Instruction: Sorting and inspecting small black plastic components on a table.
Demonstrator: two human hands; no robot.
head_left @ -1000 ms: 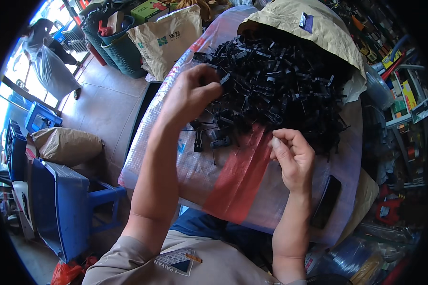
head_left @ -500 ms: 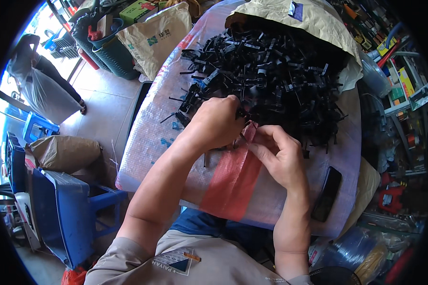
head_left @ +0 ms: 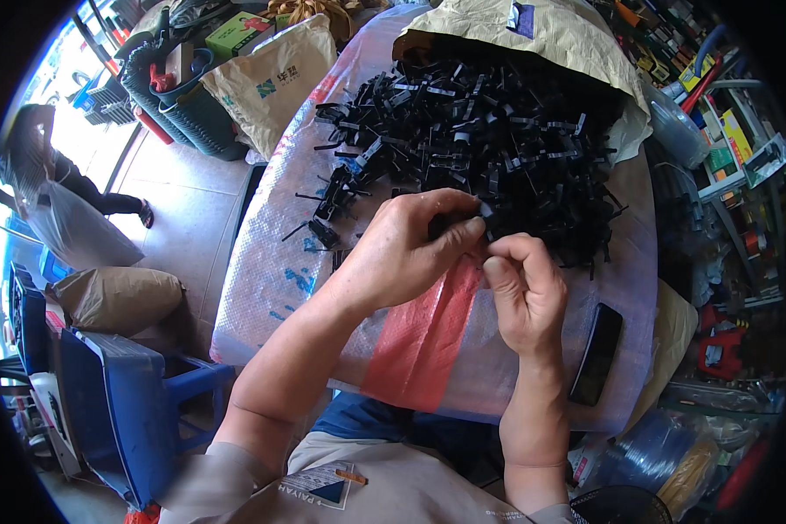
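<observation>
Left hand, curled, and right hand, pinched just to its right (what either grips, I cannot tell); the heap of black parts lies just beyond, nearer the left, long axes mixed.

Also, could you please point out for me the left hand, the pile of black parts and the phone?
Left hand (head_left: pixel 410 249): head view, back of the hand.
Pile of black parts (head_left: pixel 491 144): head view, its middle.
Phone (head_left: pixel 597 355): head view, middle of its dark face.
</observation>
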